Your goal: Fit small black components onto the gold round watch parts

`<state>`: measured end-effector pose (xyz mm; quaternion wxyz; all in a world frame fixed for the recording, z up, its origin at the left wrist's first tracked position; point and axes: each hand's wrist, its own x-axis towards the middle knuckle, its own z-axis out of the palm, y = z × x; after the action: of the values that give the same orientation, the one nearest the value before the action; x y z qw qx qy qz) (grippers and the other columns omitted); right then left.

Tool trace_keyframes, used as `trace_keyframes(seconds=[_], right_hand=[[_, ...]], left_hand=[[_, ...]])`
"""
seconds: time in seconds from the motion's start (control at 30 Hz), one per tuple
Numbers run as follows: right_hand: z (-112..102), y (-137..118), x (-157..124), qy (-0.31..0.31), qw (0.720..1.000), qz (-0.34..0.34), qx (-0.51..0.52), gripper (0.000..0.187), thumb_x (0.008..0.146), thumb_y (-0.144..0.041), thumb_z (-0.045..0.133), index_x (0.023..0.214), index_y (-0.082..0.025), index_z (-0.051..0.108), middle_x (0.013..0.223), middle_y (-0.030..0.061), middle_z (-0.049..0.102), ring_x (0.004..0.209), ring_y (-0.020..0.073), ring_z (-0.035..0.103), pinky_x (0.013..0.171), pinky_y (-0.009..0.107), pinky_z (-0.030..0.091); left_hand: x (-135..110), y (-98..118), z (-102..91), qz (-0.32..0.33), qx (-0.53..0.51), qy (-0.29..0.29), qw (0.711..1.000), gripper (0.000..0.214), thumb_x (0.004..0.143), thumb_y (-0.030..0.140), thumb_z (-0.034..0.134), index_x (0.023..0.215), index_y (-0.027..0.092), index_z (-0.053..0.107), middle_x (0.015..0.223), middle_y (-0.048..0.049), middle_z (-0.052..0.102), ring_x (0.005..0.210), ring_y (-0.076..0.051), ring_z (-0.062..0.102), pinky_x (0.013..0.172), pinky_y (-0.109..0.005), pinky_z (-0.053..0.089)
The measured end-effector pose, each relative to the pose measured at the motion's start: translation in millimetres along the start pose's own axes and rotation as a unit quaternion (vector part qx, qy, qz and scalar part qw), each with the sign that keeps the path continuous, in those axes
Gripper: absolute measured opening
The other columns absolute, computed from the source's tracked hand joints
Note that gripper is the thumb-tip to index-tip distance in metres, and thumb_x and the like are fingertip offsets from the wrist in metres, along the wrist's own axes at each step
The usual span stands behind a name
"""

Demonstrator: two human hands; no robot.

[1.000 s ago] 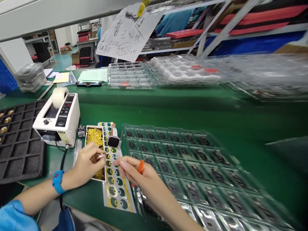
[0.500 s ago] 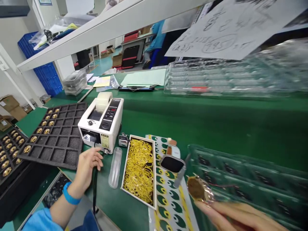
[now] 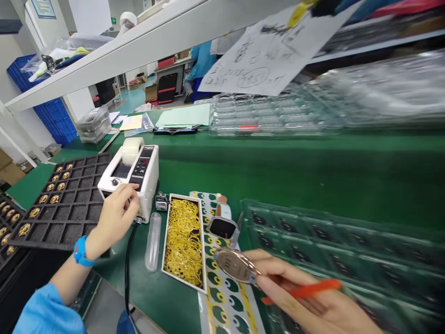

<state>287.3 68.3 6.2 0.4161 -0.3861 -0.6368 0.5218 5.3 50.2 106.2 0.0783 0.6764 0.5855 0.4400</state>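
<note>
My left hand (image 3: 118,208), wearing a blue wristband (image 3: 83,250), is over the front of a white tape dispenser (image 3: 148,178). Its index fingertip is at the dark panel, the thumb is apart from it, the other fingers are curled, and no object shows in them. My right hand (image 3: 299,287) pinches a round, gold-rimmed part like a watch case (image 3: 236,265) by its edge, the engraved flat face towards me. A thin orange-red tool (image 3: 314,288) lies across the same hand; its kind is unclear. Below the part is a sheet of green-and-yellow stickers (image 3: 222,297).
A box of yellow rings (image 3: 184,241) stands between my hands, beside a clear plastic strip (image 3: 153,243) and a tally counter (image 3: 162,201). A smartwatch (image 3: 223,227) lies on the stickers. Clear trays (image 3: 333,232) fill the right; black foam trays (image 3: 74,199) the left. A shelf (image 3: 146,44) crosses above.
My left hand has risen from the dispenser's lower front to its panel. My right hand has brought the round part leftward over the stickers and turned it. The camera view has shifted right.
</note>
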Motion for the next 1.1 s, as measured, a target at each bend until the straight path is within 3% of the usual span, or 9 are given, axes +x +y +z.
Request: trace_keyframes(seconds=[0.07, 0.17, 0.33, 0.43, 1.1], right_hand=[[1.3, -11.3, 1.2, -0.008, 0.999, 0.045, 0.023, 0.037, 0.078, -0.061, 0.062, 0.073, -0.025, 0.067, 0.089, 0.0131, 0.064, 0.087, 0.0289, 0.063, 0.071, 0.038, 0.054], [5.1, -22.1, 1.2, 0.004, 0.992, 0.109, 0.067, 0.048, 0.073, -0.070, 0.062, 0.076, -0.022, 0.061, 0.078, 0.0066, 0.060, 0.073, 0.0224, 0.058, 0.064, 0.035, 0.052], [9.8, -25.8, 2.3, -0.025, 0.979, 0.150, 0.135, 0.053, 0.073, -0.072, 0.062, 0.074, -0.020, 0.052, 0.059, -0.0042, 0.041, 0.052, 0.0106, 0.035, 0.052, 0.024, 0.033], [11.9, -25.4, 1.9, -0.041, 0.975, 0.148, 0.160, 0.051, 0.075, -0.069, 0.062, 0.073, -0.019, 0.052, 0.060, -0.0046, 0.041, 0.053, 0.0099, 0.033, 0.054, 0.023, 0.029], [15.7, -26.7, -2.5, -0.038, 0.972, 0.131, 0.191, 0.044, 0.081, -0.061, 0.063, 0.071, -0.019, 0.052, 0.057, -0.0063, 0.039, 0.053, 0.0087, 0.032, 0.054, 0.023, 0.032]], left_hand=[[7.2, 8.6, 3.0, 0.010, 0.014, -0.004, 1.000, 0.016, 0.085, 0.014, 0.047, 0.071, 0.019, 0.053, 0.085, -0.0044, 0.063, 0.068, -0.015, 0.053, 0.061, -0.027, 0.037], [7.9, 24.8, 17.7, 0.025, -0.084, -0.017, 0.996, 0.018, 0.086, 0.017, 0.050, 0.068, 0.019, 0.052, 0.081, -0.0027, 0.057, 0.068, -0.014, 0.050, 0.059, -0.026, 0.035], [-10.3, 38.6, 62.0, -0.061, -0.277, -0.232, 0.931, 0.024, 0.085, 0.027, 0.058, 0.063, 0.018, 0.057, 0.071, -0.0002, 0.046, 0.066, -0.014, 0.043, 0.059, -0.027, 0.034], [-19.9, 34.3, 81.4, -0.105, -0.299, -0.279, 0.906, 0.025, 0.084, 0.031, 0.061, 0.062, 0.018, 0.060, 0.069, 0.0011, 0.042, 0.063, -0.013, 0.039, 0.057, -0.027, 0.030], [-25.6, 29.1, 89.1, -0.120, -0.250, -0.301, 0.913, 0.025, 0.083, 0.026, 0.057, 0.060, 0.017, 0.057, 0.065, 0.0026, 0.041, 0.058, -0.012, 0.038, 0.053, -0.026, 0.030]])
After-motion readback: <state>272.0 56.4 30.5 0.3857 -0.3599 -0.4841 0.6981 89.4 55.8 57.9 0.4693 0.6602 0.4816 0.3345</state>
